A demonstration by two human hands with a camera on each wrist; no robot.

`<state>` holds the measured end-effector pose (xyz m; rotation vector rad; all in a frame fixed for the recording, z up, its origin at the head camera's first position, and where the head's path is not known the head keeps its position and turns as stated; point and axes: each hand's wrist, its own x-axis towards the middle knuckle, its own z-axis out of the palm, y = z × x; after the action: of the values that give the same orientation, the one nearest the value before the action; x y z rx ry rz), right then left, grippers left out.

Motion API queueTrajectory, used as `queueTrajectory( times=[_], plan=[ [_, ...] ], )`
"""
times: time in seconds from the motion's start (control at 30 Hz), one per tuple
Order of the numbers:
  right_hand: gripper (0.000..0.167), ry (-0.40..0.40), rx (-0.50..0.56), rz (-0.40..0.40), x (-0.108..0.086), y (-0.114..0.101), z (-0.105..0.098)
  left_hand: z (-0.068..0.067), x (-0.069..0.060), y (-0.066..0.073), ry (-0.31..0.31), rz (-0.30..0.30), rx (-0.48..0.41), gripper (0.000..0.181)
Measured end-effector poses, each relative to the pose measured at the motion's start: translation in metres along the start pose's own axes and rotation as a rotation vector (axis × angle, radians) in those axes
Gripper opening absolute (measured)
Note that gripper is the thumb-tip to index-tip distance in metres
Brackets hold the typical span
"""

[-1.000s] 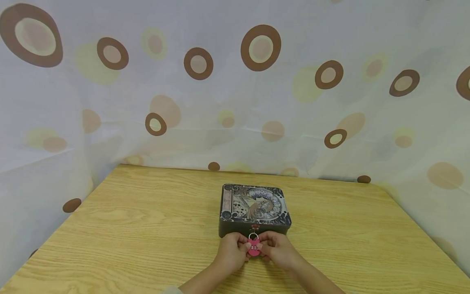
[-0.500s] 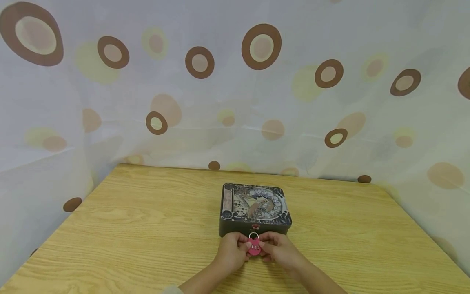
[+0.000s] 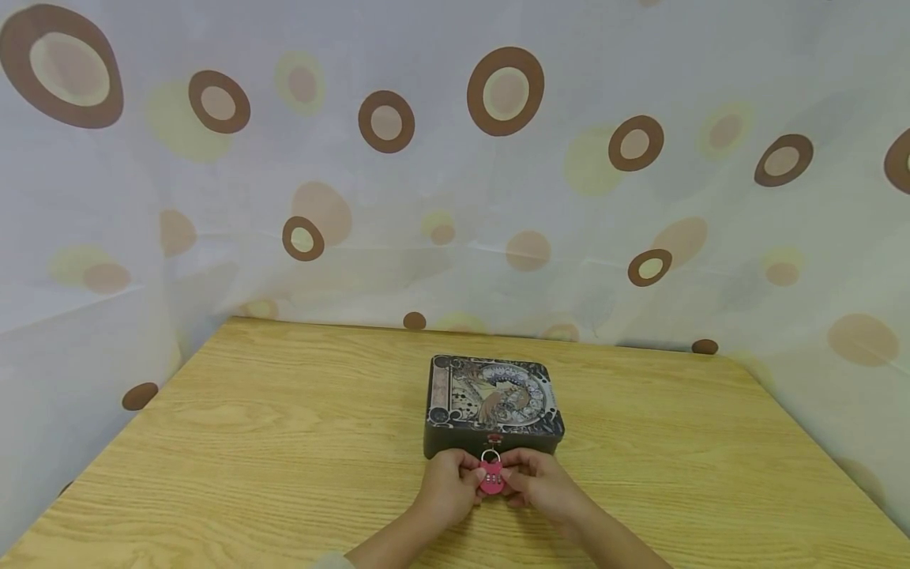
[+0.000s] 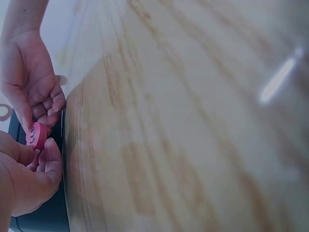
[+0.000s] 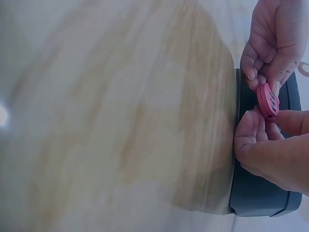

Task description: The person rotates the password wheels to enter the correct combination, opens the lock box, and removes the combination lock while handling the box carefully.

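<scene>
A pink combination padlock point(image 3: 491, 479) with a silver shackle hangs at the red clasp point(image 3: 494, 438) on the front of a dark decorated box point(image 3: 498, 395). My left hand point(image 3: 449, 484) pinches the lock's left side between thumb and fingers. From the other side my right hand point(image 3: 542, 484) pinches it too, its thumb by the number dials. Both wrist views show the padlock point(image 4: 36, 136) between the two hands, with the dials on its face. Whether the shackle is locked cannot be told.
The box stands shut on a wooden table point(image 3: 284, 442). Behind and beside the table hangs a pale curtain point(image 3: 426, 190) printed with brown and yellow circles.
The right thumb has shifted slightly to the right across the lock's face, and more of the dials shows. The left hand and the box stay in place.
</scene>
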<state>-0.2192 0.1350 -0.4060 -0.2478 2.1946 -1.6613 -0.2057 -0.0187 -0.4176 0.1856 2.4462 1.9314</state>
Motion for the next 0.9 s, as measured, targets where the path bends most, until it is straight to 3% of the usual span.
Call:
queueTrajectory(
  times=[0.9],
  plan=[
    [0.027, 0.006, 0.014, -0.028, 0.0028, 0.0028, 0.0002, 0.0004, 0.0001, 0.0001, -0.004, 0.013, 0.012, 0.007]
  ],
)
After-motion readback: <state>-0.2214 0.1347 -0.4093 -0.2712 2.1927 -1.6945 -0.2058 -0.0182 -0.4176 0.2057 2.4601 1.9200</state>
